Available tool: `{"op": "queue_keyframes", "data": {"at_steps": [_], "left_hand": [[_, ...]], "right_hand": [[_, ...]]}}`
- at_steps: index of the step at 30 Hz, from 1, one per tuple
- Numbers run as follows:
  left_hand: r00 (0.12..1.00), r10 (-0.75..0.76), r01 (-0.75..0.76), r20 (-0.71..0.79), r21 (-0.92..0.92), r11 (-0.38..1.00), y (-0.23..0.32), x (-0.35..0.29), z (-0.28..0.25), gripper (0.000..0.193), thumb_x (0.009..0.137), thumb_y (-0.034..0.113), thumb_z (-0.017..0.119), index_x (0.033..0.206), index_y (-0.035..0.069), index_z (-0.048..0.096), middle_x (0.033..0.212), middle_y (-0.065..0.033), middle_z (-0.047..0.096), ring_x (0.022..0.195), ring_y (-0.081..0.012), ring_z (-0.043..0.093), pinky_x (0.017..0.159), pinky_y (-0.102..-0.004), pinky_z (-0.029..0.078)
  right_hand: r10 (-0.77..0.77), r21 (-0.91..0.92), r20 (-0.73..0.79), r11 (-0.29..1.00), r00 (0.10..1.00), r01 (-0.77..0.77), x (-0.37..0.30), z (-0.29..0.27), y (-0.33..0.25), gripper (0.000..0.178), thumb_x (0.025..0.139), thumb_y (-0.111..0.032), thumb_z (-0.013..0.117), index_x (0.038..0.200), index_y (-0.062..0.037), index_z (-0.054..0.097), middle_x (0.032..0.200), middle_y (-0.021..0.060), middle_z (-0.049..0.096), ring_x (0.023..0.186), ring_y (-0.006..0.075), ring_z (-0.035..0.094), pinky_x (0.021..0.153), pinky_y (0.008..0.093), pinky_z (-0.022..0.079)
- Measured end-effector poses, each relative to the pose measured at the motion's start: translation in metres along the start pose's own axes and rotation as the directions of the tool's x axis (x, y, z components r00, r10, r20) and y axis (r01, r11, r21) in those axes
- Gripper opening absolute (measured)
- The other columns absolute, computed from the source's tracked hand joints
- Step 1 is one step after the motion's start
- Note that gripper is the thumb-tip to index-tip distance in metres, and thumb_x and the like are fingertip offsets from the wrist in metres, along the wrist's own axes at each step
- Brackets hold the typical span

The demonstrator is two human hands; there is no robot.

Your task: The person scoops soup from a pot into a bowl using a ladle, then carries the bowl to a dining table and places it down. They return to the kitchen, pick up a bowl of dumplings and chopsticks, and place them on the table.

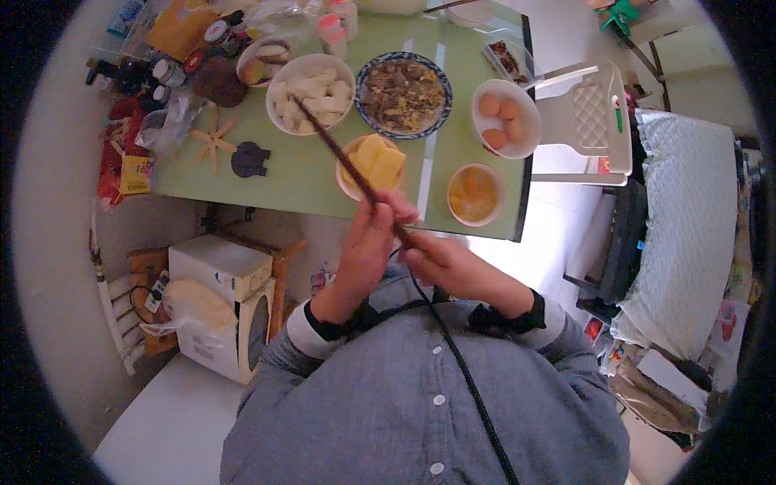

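My left hand [368,246] is closed around long brown chopsticks [335,149], pressed together so they look like one stick. My right hand [449,265] grips their near end, close to my shirt front. Their far tips reach over a white bowl [272,113] of pale, dumpling-like pieces [323,83]; I cannot tell whether they touch. Just beyond my left hand, under the chopsticks' line, stands a bowl of yellow slices [378,162]. A smaller bowl [501,202] with orange-yellow contents sits to the right, near the table edge.
The green table [267,190] also bears a blue-rimmed plate [446,97] of mixed food, a bowl of eggs [499,121], and a clear box [517,61]. Jars and bottles [166,73] crowd the far left. A white plastic chair [594,121] stands to the right. A black cord [461,364] hangs down my front.
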State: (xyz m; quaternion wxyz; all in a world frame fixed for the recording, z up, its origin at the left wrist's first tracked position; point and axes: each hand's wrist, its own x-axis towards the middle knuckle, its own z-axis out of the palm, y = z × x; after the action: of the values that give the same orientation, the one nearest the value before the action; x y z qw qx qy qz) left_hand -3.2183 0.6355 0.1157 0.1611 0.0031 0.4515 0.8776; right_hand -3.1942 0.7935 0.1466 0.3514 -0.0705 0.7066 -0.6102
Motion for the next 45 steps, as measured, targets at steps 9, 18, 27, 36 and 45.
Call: {"op": "queue_keyframes", "data": {"at_steps": [9, 18, 27, 36, 45], "left_hand": [[0.643, -0.765, 0.765, -0.023, 0.0, 0.644, -0.114, 0.024, -0.01, 0.078, 0.083, 0.015, 0.067, 0.138, 0.011, 0.011, 0.122, -0.0194, 0.044, 0.107, -0.0314, 0.057, 0.086, -0.0405, 0.051], [0.721, -0.691, 0.69, 0.043, -0.134, 0.712, -0.172, 0.038, 0.004, 0.07, 0.089, 0.003, 0.052, 0.14, 0.027, 0.011, 0.126, -0.0141, 0.048, 0.104, -0.0253, 0.059, 0.08, -0.0334, 0.052], [0.751, -0.651, 0.643, -0.109, -0.101, 0.759, -0.175, 0.038, 0.005, 0.06, 0.092, 0.005, 0.048, 0.139, 0.026, 0.017, 0.122, -0.0132, 0.052, 0.099, -0.0243, 0.062, 0.076, -0.0313, 0.054], [0.812, -0.567, 0.56, -0.142, -0.088, 0.824, -0.172, 0.045, -0.019, 0.052, 0.093, 0.009, 0.048, 0.137, 0.019, 0.02, 0.123, -0.0105, 0.051, 0.1, -0.0227, 0.061, 0.073, -0.0296, 0.053], [0.843, -0.511, 0.492, -0.168, -0.143, 0.859, -0.153, 0.05, -0.028, 0.049, 0.094, 0.01, 0.05, 0.134, 0.013, 0.023, 0.123, -0.0135, 0.05, 0.101, -0.0243, 0.06, 0.072, -0.0283, 0.054]], "right_hand": [[0.202, 0.194, -0.537, 0.974, 0.819, -0.113, -0.104, -0.075, 0.101, 0.019, 0.098, -0.021, 0.043, 0.093, -0.0036, 0.05, 0.063, 0.0003, 0.047, 0.055, 0.0085, 0.046, 0.051, 0.0234, 0.04], [0.236, 0.299, -0.299, 0.943, 0.925, -0.144, -0.1, -0.101, 0.161, 0.024, 0.098, -0.025, 0.042, 0.094, -0.0034, 0.052, 0.066, 0.0, 0.047, 0.054, 0.009, 0.047, 0.049, 0.0242, 0.042], [0.19, 0.336, -0.126, 0.932, 0.974, -0.138, -0.056, -0.106, 0.181, 0.024, 0.098, -0.03, 0.043, 0.095, -0.0069, 0.05, 0.065, -0.0008, 0.048, 0.053, 0.0099, 0.049, 0.048, 0.024, 0.044], [0.231, 0.329, -0.039, 0.922, 0.972, -0.205, -0.029, -0.107, 0.187, 0.031, 0.097, -0.039, 0.042, 0.097, -0.0088, 0.05, 0.068, -0.0008, 0.051, 0.058, 0.0105, 0.052, 0.051, 0.0253, 0.046], [0.282, 0.327, -0.014, 0.908, 0.959, -0.262, -0.008, -0.107, 0.183, 0.035, 0.096, -0.043, 0.042, 0.104, -0.0101, 0.051, 0.071, -0.0016, 0.051, 0.062, 0.01, 0.053, 0.055, 0.0286, 0.05]]}}
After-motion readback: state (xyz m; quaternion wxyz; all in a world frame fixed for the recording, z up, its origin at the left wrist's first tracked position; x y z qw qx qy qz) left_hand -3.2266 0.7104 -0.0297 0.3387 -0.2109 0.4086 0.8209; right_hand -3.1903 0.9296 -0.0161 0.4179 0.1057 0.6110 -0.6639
